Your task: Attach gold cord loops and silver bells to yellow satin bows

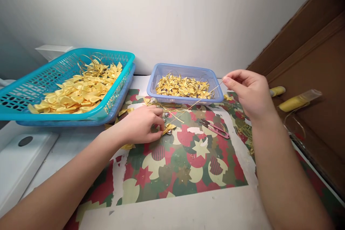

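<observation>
On the patterned mat [185,172], my left hand [145,124] is closed, its thumb and fingertips pinching a small yellow ribbon bow [169,128]. A silver bell [169,132] lies against that bow, and another bell [166,114] sits just behind it. My right hand [250,91] is raised at the right, with thumb and forefinger pressed together on a thin gold cord [206,96]. The cord slants down leftward past the small basket's front; where its lower end goes is unclear. Several loose gold cords [172,107] lie behind my left hand. Pink thread snips [215,128] rest between the hands.
A periwinkle basket [185,99] of bows with bells stands at the back. At left, a turquoise basket [58,116] full of yellow bows sits stacked on a blue one. Cord scraps [246,134] and yellow spools [295,103] are at the right, by a brown panel.
</observation>
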The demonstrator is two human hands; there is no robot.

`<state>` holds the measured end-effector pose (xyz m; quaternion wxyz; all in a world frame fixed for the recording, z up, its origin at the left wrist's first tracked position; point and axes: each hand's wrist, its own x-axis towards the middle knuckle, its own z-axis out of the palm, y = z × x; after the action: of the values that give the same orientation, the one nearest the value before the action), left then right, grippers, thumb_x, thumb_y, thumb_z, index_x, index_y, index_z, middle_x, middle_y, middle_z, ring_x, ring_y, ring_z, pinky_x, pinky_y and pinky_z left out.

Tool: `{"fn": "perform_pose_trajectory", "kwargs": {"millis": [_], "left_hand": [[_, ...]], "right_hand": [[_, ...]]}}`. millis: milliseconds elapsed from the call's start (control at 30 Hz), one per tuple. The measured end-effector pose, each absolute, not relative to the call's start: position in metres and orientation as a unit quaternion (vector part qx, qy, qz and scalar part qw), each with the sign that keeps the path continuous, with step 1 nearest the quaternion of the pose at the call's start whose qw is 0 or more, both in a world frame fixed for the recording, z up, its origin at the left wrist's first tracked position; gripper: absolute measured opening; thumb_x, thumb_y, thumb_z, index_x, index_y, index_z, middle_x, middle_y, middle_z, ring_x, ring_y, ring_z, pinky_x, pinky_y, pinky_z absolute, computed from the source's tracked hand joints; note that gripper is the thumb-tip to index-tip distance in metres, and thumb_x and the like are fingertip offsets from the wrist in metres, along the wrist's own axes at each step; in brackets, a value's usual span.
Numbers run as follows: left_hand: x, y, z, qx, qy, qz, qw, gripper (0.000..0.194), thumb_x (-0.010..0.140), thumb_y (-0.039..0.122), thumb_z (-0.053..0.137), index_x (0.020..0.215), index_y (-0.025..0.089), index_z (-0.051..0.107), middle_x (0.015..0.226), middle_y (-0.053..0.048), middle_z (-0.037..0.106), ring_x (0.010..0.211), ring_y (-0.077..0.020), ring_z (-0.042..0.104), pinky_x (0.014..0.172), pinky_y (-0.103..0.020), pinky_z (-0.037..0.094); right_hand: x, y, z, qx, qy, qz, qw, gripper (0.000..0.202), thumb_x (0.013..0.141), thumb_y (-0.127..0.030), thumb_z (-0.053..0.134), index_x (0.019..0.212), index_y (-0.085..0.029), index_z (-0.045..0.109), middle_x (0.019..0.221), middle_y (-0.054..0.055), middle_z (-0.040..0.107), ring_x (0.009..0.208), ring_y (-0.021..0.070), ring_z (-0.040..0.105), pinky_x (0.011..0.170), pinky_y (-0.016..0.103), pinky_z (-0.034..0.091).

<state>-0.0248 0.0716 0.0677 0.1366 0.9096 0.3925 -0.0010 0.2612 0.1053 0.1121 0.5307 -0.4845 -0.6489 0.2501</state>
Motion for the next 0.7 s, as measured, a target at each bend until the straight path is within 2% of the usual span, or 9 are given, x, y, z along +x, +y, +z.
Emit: {"fn": "perform_pose_trajectory", "kwargs": {"millis": [233, 333, 400, 567, 633, 700], "left_hand": [[-0.025, 0.069, 0.068, 0.912, 0.38, 0.01, 0.152, 0.016, 0.077, 0.028, 0.059, 0.082, 0.024, 0.074, 0.078, -0.003, 0.058, 0.076, -0.0197, 0.056, 0.067, -0.03, 0.041], [-0.026, 0.069, 0.067, 0.914, 0.376, 0.019, 0.153, 0.017, 0.077, 0.027, 0.059, 0.084, 0.024, 0.074, 0.078, -0.003, 0.058, 0.075, -0.0195, 0.056, 0.067, -0.03, 0.041], [-0.026, 0.07, 0.067, 0.914, 0.375, 0.024, 0.152, 0.017, 0.077, 0.027, 0.059, 0.084, 0.025, 0.075, 0.078, -0.003, 0.058, 0.075, -0.0194, 0.056, 0.067, -0.03, 0.041], [-0.027, 0.071, 0.069, 0.916, 0.368, 0.053, 0.151, 0.017, 0.078, 0.025, 0.058, 0.08, 0.024, 0.075, 0.076, -0.002, 0.057, 0.074, -0.0179, 0.056, 0.067, -0.029, 0.04], [-0.027, 0.071, 0.07, 0.911, 0.372, 0.071, 0.16, 0.016, 0.078, 0.024, 0.058, 0.079, 0.023, 0.073, 0.078, -0.002, 0.059, 0.075, -0.0175, 0.056, 0.069, -0.029, 0.04], [-0.027, 0.071, 0.071, 0.904, 0.383, 0.082, 0.173, 0.013, 0.078, 0.024, 0.058, 0.08, 0.021, 0.07, 0.083, -0.003, 0.061, 0.077, -0.0177, 0.057, 0.072, -0.029, 0.041]], "right_hand": [[0.263, 0.111, 0.11, -0.511, -0.599, 0.225, 0.574, 0.006, 0.074, -0.018, 0.067, 0.068, -0.02, 0.066, 0.065, -0.002, 0.059, 0.059, 0.0108, 0.052, 0.058, 0.026, 0.045], [0.269, 0.108, 0.114, -0.527, -0.598, 0.219, 0.562, 0.006, 0.075, -0.022, 0.068, 0.069, -0.02, 0.066, 0.062, -0.002, 0.057, 0.056, 0.0108, 0.05, 0.054, 0.026, 0.042], [0.275, 0.102, 0.12, -0.55, -0.634, 0.225, 0.494, 0.009, 0.075, -0.026, 0.07, 0.069, -0.02, 0.067, 0.062, -0.001, 0.059, 0.054, 0.0109, 0.049, 0.05, 0.025, 0.039], [0.286, 0.083, 0.138, -0.577, -0.766, 0.247, 0.141, 0.02, 0.076, -0.034, 0.069, 0.062, -0.019, 0.067, 0.053, -0.001, 0.058, 0.042, 0.0089, 0.044, 0.036, 0.023, 0.029], [0.285, 0.079, 0.14, -0.576, -0.78, 0.235, 0.064, 0.019, 0.075, -0.032, 0.067, 0.06, -0.02, 0.067, 0.052, -0.001, 0.058, 0.042, 0.0092, 0.046, 0.036, 0.022, 0.03], [0.282, 0.078, 0.137, -0.58, -0.783, 0.224, 0.026, 0.015, 0.074, -0.03, 0.067, 0.061, -0.022, 0.068, 0.054, -0.002, 0.06, 0.043, 0.0101, 0.048, 0.037, 0.023, 0.032]]}}
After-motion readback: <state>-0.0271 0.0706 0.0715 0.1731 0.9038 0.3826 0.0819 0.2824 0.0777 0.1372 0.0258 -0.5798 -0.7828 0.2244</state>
